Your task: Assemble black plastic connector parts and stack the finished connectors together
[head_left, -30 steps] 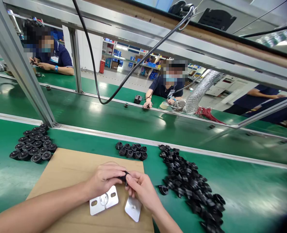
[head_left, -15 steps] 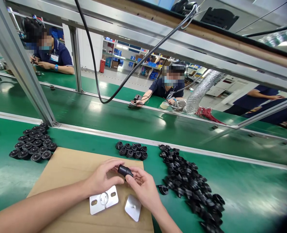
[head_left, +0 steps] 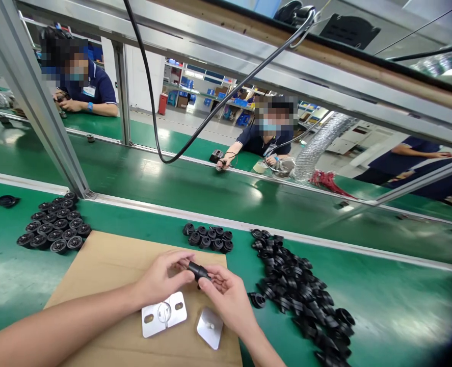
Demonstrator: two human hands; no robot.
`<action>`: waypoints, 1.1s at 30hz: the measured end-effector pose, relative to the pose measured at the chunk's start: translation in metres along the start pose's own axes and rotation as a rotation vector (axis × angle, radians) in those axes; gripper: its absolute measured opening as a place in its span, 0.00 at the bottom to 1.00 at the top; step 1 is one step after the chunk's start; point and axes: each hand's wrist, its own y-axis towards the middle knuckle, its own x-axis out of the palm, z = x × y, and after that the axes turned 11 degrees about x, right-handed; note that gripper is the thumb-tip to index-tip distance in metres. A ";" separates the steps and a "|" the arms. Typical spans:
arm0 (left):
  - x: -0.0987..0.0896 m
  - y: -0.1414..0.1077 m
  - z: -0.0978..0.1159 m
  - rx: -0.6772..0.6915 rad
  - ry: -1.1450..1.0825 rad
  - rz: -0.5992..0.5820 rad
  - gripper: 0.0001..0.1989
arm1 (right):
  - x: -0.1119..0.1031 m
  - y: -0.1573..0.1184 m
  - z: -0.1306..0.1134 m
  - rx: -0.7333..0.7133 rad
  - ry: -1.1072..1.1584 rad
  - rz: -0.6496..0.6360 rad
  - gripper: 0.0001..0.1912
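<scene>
Between my two hands is a black cylindrical plastic part (head_left: 197,270), held above the brown board (head_left: 114,270). The fingers of my left hand (head_left: 169,275) close on its far left end. My right hand (head_left: 226,293) pinches its near right end between thumb and fingers. Below the hands a silver metal plate (head_left: 156,326) with two slots and a round centre lies on the board. To its right sits a smaller silver plate (head_left: 209,334) with a small raised centre.
Black round parts (head_left: 53,224) stand grouped at the left. A small cluster of black parts (head_left: 208,237) sits behind the board, and a long pile (head_left: 302,290) spreads at the right. A metal frame post (head_left: 53,112) rises at left. Co-workers (head_left: 269,132) sit across the bench.
The black part has shifted slightly right and down, with less of its left end showing. My hands stay nearly in place. The co-worker opposite has moved a hand off a dark object.
</scene>
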 end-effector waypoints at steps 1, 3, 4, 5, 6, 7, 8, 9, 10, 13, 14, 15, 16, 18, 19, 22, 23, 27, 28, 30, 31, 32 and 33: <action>0.000 0.000 0.001 -0.006 -0.005 -0.018 0.14 | 0.000 -0.001 0.001 -0.025 -0.028 0.013 0.28; -0.001 0.000 0.002 0.079 0.008 -0.050 0.12 | -0.001 -0.001 0.002 -0.048 -0.051 0.000 0.26; -0.002 0.000 0.002 0.108 0.008 -0.050 0.16 | -0.001 0.000 0.003 -0.055 -0.054 0.003 0.25; -0.002 0.000 0.001 0.102 -0.008 -0.041 0.22 | -0.002 0.001 0.003 -0.064 -0.056 0.013 0.25; -0.002 -0.001 -0.001 0.053 -0.042 -0.032 0.27 | -0.003 0.001 0.003 -0.075 -0.062 0.027 0.25; -0.001 -0.002 -0.003 -0.019 -0.081 -0.022 0.29 | -0.004 0.002 0.002 -0.090 -0.075 0.041 0.24; -0.001 -0.002 -0.004 -0.086 -0.113 -0.018 0.28 | -0.005 0.002 0.002 -0.107 -0.089 0.051 0.23; -0.001 -0.002 -0.006 -0.119 -0.129 -0.019 0.25 | -0.006 0.002 0.001 -0.124 -0.101 0.055 0.22; -0.002 -0.002 -0.006 -0.108 -0.123 -0.027 0.21 | -0.007 0.002 0.001 -0.140 -0.111 0.055 0.21; -0.003 -0.001 -0.005 0.032 -0.038 -0.041 0.20 | -0.008 0.003 0.001 -0.174 -0.138 0.059 0.19; -0.004 -0.001 -0.005 0.044 -0.033 -0.039 0.23 | -0.008 0.003 0.001 -0.177 -0.149 0.060 0.19; -0.004 -0.001 -0.004 0.026 -0.043 -0.031 0.25 | -0.007 0.003 0.001 -0.178 -0.164 0.060 0.19; -0.004 -0.001 -0.004 -0.011 -0.055 -0.023 0.25 | -0.006 0.003 0.000 -0.179 -0.184 0.057 0.18; -0.004 0.000 -0.003 -0.046 -0.057 -0.016 0.20 | -0.005 0.001 -0.002 -0.191 -0.236 0.053 0.17; -0.004 0.000 -0.003 -0.023 -0.040 -0.020 0.17 | -0.006 0.000 -0.004 -0.205 -0.271 0.057 0.17; -0.006 0.002 -0.004 0.083 0.050 -0.040 0.22 | -0.022 -0.002 -0.011 -0.227 -0.459 0.122 0.16; -0.006 0.002 -0.004 0.087 0.075 -0.044 0.24 | -0.031 -0.002 -0.013 -0.215 -0.554 0.172 0.16; -0.007 0.001 -0.011 -0.036 0.139 -0.065 0.20 | -0.077 0.010 -0.011 -0.088 -0.902 0.469 0.17; -0.007 0.001 -0.013 -0.065 0.152 -0.072 0.19 | -0.086 0.016 -0.007 -0.069 -0.941 0.533 0.17; -0.007 -0.002 -0.017 -0.094 0.178 -0.094 0.18 | -0.097 0.029 0.002 -0.067 -0.965 0.600 0.19; -0.006 -0.003 -0.019 -0.095 0.189 -0.111 0.17 | -0.099 0.035 0.007 -0.081 -0.958 0.611 0.21; -0.006 -0.004 -0.020 -0.091 0.196 -0.130 0.17 | -0.100 0.041 0.012 -0.098 -0.946 0.611 0.23; -0.005 -0.005 -0.020 -0.084 0.201 -0.149 0.16 | -0.100 0.045 0.015 -0.113 -0.931 0.605 0.26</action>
